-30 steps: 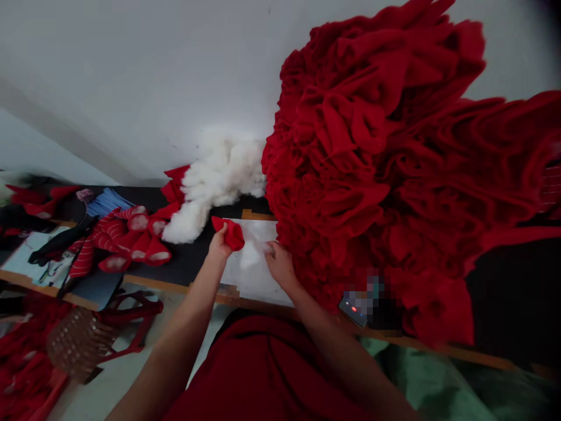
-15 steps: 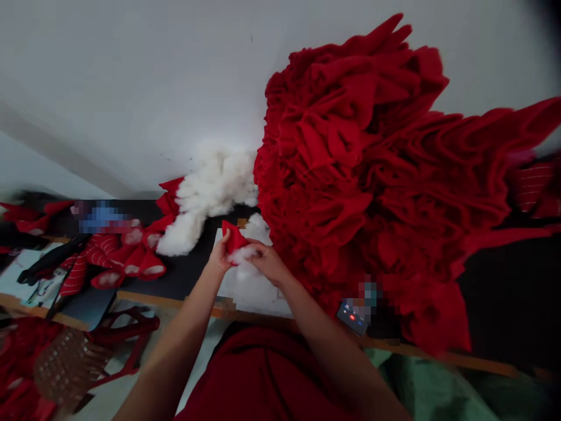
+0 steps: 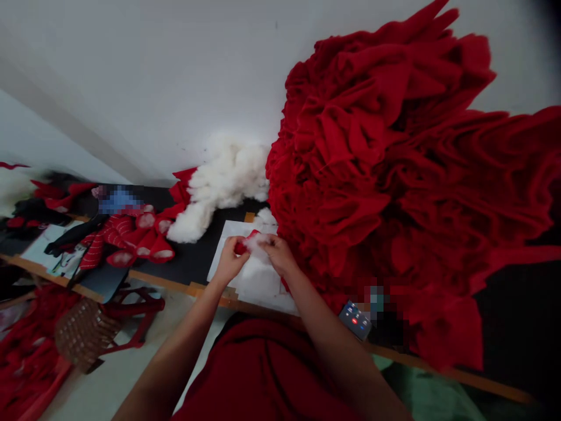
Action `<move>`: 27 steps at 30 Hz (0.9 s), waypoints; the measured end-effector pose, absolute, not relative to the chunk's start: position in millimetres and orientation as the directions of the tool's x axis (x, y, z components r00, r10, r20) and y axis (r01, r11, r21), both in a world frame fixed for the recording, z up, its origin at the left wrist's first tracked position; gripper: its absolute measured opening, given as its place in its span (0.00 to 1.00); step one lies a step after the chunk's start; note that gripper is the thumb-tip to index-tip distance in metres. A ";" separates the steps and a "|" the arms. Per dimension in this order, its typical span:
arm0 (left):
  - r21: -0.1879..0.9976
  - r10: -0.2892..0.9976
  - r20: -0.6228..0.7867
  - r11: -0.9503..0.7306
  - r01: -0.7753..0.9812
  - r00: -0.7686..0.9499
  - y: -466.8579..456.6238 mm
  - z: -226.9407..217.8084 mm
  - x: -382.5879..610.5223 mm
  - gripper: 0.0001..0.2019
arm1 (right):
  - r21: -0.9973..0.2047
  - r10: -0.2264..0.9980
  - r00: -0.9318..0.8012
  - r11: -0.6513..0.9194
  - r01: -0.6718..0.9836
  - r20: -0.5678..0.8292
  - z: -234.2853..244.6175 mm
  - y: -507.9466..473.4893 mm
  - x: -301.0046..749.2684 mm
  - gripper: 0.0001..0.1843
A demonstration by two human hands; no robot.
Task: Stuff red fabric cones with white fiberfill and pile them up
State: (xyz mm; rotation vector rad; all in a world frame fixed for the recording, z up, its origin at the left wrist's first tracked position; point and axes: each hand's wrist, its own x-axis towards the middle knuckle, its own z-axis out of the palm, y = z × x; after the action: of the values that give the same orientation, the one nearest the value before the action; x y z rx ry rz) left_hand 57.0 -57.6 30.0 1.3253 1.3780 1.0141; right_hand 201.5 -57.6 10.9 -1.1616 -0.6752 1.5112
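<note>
**Head camera: close handwork at a crowded black bench [image 3: 188,269]**

We see the person's left hand [image 3: 230,261] clenched around a small red cloth piece [image 3: 240,248], the curled fingers hiding most of it. The right hand [image 3: 280,255] pinches a soft tuft of white fibre filling [image 3: 259,247] against the cloth. The red piece sits between the hands, held just above a flat white paper sheet [image 3: 263,295] near the bench's near edge.

Beyond the hands lies a fluffy white fibre pile [image 3: 223,187]. On the right towers a huge heap of limp red cloth pieces [image 3: 372,175], which we judge to be the bulk of the work left. On the left, a smaller cluster of red-and-white striped cloth pieces [image 3: 131,242] appears already worked. A dark rectangular phone [image 3: 354,320] rests near the heap. How much filling the piece in hand holds, we cannot tell.
</note>
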 end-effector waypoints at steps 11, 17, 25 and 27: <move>0.976 0.982 -0.127 0.149 0.156 -0.138 -66.0 31.4 62.4 0.06 | -0.967 0.996 -0.037 0.089 0.238 0.082 -3.3 -73.8 211.2 0.10; 0.923 0.963 0.169 -0.079 0.377 -0.212 -77.3 41.6 80.9 0.05 | -0.968 0.936 0.338 0.016 0.252 0.103 12.9 -108.7 197.0 0.14; 0.964 0.984 0.144 -0.115 0.240 -0.104 -96.5 55.7 93.5 0.11 | -0.983 0.973 0.207 0.063 0.170 0.099 28.5 -105.8 183.7 0.12; 0.976 0.993 0.112 -0.101 0.195 -0.049 -99.8 58.1 96.4 0.09 | -0.993 0.987 0.160 0.016 0.120 0.035 21.2 -93.4 184.2 0.08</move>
State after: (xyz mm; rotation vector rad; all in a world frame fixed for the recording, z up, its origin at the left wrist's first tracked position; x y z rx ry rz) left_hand 96.4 -99.8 58.1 1.4040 1.3440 1.2359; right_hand 184.2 -93.4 21.2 -1.3482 -1.1847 1.0111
